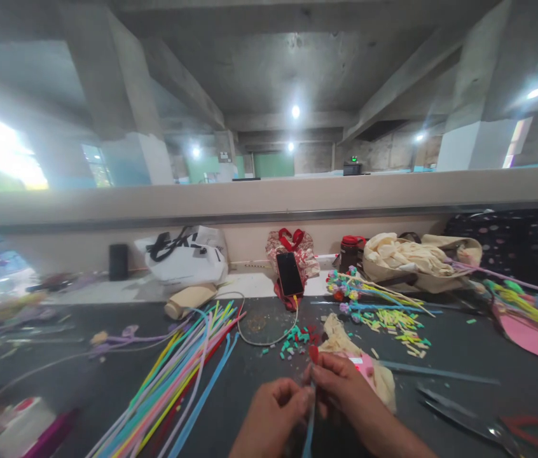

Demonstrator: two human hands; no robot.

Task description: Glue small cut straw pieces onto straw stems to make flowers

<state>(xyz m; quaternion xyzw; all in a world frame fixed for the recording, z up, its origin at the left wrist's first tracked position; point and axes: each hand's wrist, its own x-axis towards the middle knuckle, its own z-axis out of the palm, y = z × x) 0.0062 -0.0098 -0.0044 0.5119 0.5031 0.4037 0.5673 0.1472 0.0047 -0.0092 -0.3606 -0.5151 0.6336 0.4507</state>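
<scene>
Bare left hand (276, 407) and right hand (343, 385) close together over the black worktop (250, 369), low centre, fingertips of each apparently pinched on a thin, pale-blue, flexible strip (310, 423); small bright-red piece (314, 353) at its top, by the right fingertips. Judged risk: a slack pinch could let the red piece drop among the small green cut bits (302, 335) just beyond. Fingers hide any join; strip's lower end runs out of frame; long-bladed metal scissors (464, 413), at right, blurred.
</scene>
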